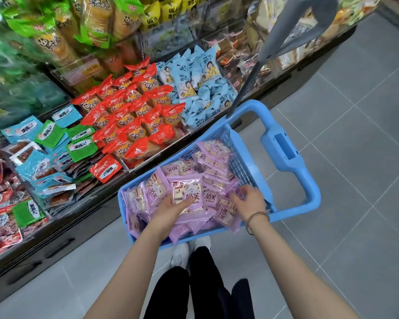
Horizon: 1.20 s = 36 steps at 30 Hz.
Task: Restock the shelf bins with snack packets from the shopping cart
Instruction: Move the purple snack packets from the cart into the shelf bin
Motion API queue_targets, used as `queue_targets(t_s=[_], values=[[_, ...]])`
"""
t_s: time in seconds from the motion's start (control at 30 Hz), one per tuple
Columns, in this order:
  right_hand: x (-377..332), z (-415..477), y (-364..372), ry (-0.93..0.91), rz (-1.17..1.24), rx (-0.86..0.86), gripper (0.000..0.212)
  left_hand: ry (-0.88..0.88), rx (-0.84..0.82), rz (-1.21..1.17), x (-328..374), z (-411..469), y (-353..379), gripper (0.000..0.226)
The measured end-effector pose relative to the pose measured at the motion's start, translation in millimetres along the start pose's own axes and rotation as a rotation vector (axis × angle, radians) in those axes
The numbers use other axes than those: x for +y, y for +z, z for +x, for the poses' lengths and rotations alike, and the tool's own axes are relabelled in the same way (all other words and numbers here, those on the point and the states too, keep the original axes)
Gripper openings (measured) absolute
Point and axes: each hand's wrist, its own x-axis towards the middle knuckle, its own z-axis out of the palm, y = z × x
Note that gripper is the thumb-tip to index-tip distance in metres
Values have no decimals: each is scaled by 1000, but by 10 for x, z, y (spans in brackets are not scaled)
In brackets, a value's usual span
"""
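A blue plastic shopping cart stands on the floor in front of me, filled with several purple snack packets. My left hand reaches into the cart and grips one purple packet from below, thumb on its front. My right hand, with a thin bracelet at the wrist, rests with spread fingers on the packets at the cart's near right corner. The shelf bins run along the left: red packets, light blue packets, and green and blue flat packets.
Big green and yellow bags hang on the upper shelves. The cart's grey pull handle rises toward the upper right. Grey floor tiles spread to the right. My legs and white shoes are behind the cart.
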Motion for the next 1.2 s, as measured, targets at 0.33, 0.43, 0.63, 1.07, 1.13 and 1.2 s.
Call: queue_targets(t_s=[0.33, 0.43, 0.63, 1.07, 1.13, 1.2], values=[[234, 124, 101, 233, 18, -117, 39, -90, 13, -99, -246, -78, -304, 50], [303, 71, -65, 164, 185, 56, 30, -61, -11, -96, -222, -97, -322, 35], [148, -37, -604, -262, 259, -175, 25, 54, 97, 132, 17, -183, -304, 10], [-908, -233, -123, -426, 384, -513, 28, 36, -283, 461, 276, -376, -54, 37], [-939, -125, -45, -454, 406, -488, 30, 31, -214, 378, 197, -276, -123, 41], [-919, 69, 5, -403, 489, -362, 29, 4, -109, 295, 189, -242, -212, 44]])
